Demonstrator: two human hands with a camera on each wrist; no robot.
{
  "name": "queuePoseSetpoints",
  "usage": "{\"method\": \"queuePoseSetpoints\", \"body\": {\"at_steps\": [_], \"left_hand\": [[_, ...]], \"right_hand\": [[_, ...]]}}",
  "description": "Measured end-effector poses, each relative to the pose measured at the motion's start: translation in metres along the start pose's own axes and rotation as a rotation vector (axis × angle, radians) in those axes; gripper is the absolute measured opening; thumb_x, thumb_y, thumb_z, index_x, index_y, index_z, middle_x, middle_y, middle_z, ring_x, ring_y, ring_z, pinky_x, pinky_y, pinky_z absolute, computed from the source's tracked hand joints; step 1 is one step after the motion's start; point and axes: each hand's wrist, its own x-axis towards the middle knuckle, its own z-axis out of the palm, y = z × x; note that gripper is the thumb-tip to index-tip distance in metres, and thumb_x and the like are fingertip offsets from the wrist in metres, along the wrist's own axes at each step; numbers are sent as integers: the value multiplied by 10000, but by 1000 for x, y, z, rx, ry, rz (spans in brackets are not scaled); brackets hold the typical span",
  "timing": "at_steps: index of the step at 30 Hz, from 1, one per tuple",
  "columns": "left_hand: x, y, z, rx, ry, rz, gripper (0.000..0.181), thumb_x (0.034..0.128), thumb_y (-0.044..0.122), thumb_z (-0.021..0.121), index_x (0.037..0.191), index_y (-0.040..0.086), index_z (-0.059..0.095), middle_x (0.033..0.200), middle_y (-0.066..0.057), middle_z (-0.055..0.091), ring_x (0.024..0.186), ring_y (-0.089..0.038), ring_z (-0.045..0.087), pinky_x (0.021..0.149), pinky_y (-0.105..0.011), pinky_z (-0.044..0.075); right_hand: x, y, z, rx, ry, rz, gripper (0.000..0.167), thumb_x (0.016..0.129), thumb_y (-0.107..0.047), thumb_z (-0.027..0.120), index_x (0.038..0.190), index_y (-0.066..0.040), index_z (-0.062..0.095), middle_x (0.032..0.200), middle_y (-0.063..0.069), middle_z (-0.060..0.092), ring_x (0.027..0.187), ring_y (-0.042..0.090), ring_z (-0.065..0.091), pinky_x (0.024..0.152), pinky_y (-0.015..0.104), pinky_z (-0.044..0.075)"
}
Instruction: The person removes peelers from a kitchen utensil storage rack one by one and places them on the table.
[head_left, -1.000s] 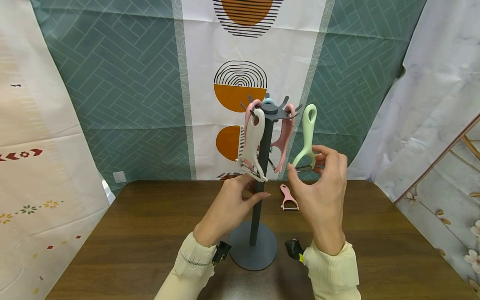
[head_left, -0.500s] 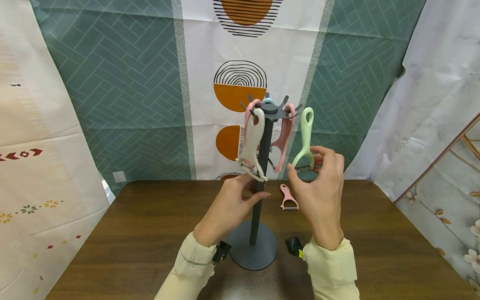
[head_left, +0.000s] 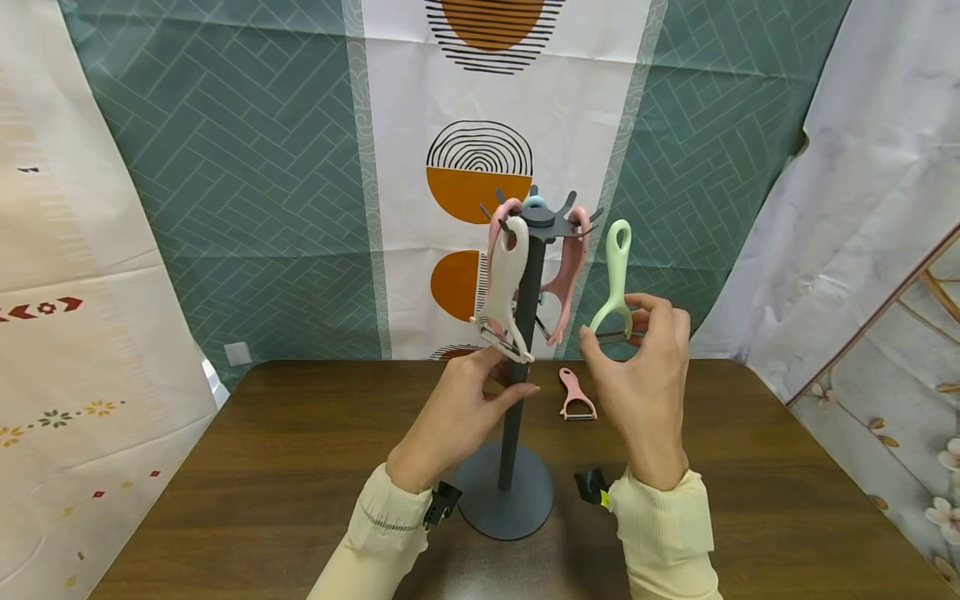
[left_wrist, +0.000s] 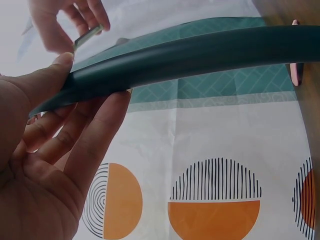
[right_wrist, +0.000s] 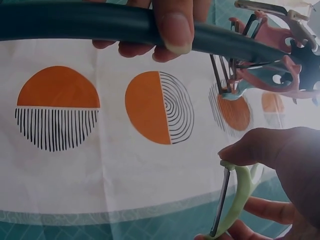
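Note:
My left hand (head_left: pixel 461 408) grips the dark post of a utensil stand (head_left: pixel 512 442) below its top, thumb on one side and fingers on the other. In my right hand (head_left: pixel 647 375), a light green peeler (head_left: pixel 617 271) is pinched by its blade end, handle upward, just right of the hooks and apart from them. From the hooks hang a white peeler (head_left: pixel 508 275), a pink peeler (head_left: pixel 495 258) behind it and a darker pink peeler (head_left: pixel 572 271) on the right. A light blue handle (head_left: pixel 536 202) shows at the back, mostly hidden.
Another pink peeler (head_left: pixel 577 396) lies on the wooden table (head_left: pixel 315 467) behind the stand, near the back edge. The stand's round base (head_left: pixel 504 504) rests on the table between my forearms. Patterned cloth (head_left: pixel 262 167) hangs behind.
My right hand has lowered the green peeler slightly, moving it a little left and then back right. My left hand keeps its grip on the post, and the hanging peelers have stayed put.

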Motion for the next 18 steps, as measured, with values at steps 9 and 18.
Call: {"method": "queuePoseSetpoints", "body": {"at_steps": [9, 18], "left_hand": [[0, 0, 0, -6, 1, 4, 339, 897, 144, 790, 1209, 133, 658, 949, 19, 726, 866, -78, 692, 777, -287, 626], [0, 1, 0, -6, 0, 2, 330, 900, 152, 788, 1202, 139, 657, 945, 25, 726, 864, -69, 690, 775, -274, 622]], "right_hand": [[2, 6, 3, -26, -17, 23, 545, 824, -155, 820, 1291, -25, 571, 1139, 227, 507, 993, 347, 559, 784, 407, 437], [4, 11, 5, -45, -29, 38, 544, 827, -169, 818, 1288, -26, 567, 1150, 233, 511, 1001, 362, 553, 812, 423, 473]]}}
